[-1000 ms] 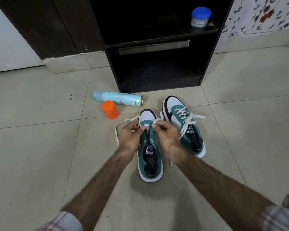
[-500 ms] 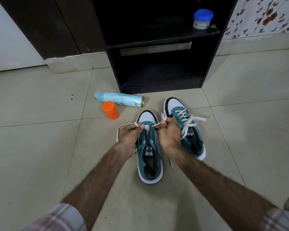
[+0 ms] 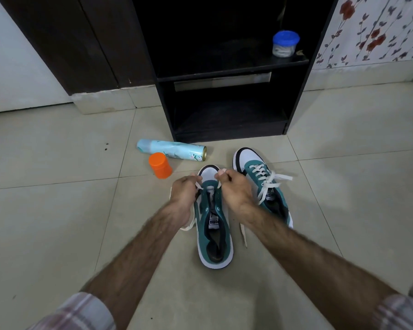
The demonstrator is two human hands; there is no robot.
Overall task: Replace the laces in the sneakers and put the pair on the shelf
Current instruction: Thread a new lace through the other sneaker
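near sneaker (image 3: 214, 236) flat on floor (image 3: 57, 210) below shelf (image 3: 231, 72), toe partly hidden by hands. white lace (image 3: 218, 184) threaded at lowest eyelets only. left hand (image 3: 185, 190) and right hand (image 3: 236, 189) each pinching one lace end; loose tails mostly hidden behind wrists. laced sneaker (image 3: 264, 184) just beside, heel cut off by right forearm. spray can (image 3: 171, 152), orange cap (image 3: 160, 165) nearby.

I count: two sneakers (image 3: 212, 225) (image 3: 262, 184); one spray can (image 3: 172, 152); one orange cap (image 3: 160, 165); one blue-lidded jar (image 3: 285, 44); one shelf unit (image 3: 224, 72); two hands (image 3: 185, 191) (image 3: 236, 189).
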